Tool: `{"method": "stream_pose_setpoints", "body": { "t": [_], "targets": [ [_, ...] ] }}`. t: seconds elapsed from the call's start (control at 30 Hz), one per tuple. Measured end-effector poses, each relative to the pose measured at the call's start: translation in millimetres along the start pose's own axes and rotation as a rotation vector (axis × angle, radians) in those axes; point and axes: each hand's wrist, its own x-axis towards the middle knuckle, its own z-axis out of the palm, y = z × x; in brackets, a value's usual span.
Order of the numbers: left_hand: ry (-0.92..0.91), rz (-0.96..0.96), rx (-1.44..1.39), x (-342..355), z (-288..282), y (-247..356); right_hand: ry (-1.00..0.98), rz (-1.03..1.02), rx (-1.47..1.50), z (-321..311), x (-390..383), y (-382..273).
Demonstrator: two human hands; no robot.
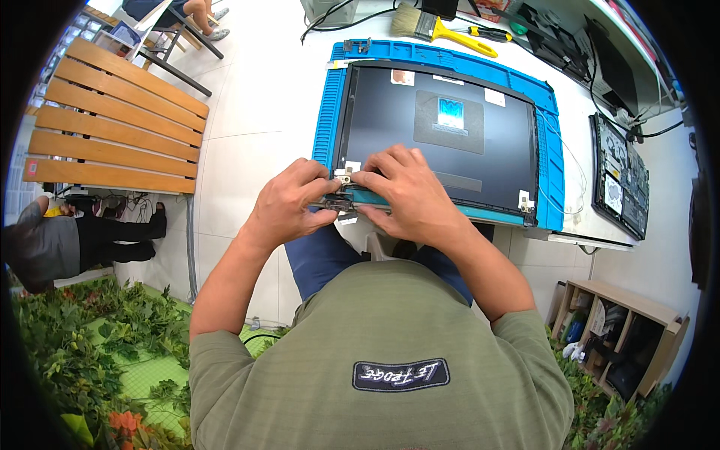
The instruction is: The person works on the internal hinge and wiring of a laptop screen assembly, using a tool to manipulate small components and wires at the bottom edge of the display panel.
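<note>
Head view shows us working left to right: our left hand (289, 202) pinches the metal hinge (341, 178) at the near-left corner of the bare laptop screen panel (442, 135), which lies on the blue mat (328, 112). Our right hand (405, 193) presses closed on the panel's near edge just beside it. We judge disassembly partly done: panel stripped, hinges still on.

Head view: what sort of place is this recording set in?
Most likely an electronics repair bench. A dark laptop screen panel lies on a blue work mat, an opened laptop base sits beside it, and a brush and screwdriver lie at the back.
</note>
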Motion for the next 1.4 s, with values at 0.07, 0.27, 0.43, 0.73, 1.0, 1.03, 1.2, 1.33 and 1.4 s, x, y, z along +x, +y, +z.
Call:
{"method": "stream_pose_setpoints", "body": {
  "t": [0.07,0.27,0.43,0.73,1.0,1.03,1.2,1.33,1.4],
  "targets": [
    [0.001,-0.001,-0.002,1,0,-1,0.022,-0.016,0.008,1,0,0],
    [-0.002,0.029,0.029,0,-1,-2,0.095,-0.075,0.014,9,-2,1],
    [0.038,0.076,0.06,-3,1,-3,0.125,-0.087,0.026,13,-7,-6],
    [0.087,0.013,-0.021,-5,3,-3,0.139,-0.039,0.006,17,-10,-5],
    [0.005,0.029,0.106,0,-5,11,0.132,-0.038,-0.006,17,-10,-2],
    [-0.014,0.03,0.137,0,-6,13,0.133,-0.043,-0.008,17,-10,-2],
    [-0.122,0.078,0.208,5,-16,17,0.13,-0.054,-0.01,16,-10,-1],
    [-0.229,0.07,0.257,11,-22,22,0.108,-0.062,-0.013,12,-7,-2],
    [-0.262,0.045,0.268,12,-23,22,0.09,-0.067,-0.017,10,-4,-4]
  ]
}}
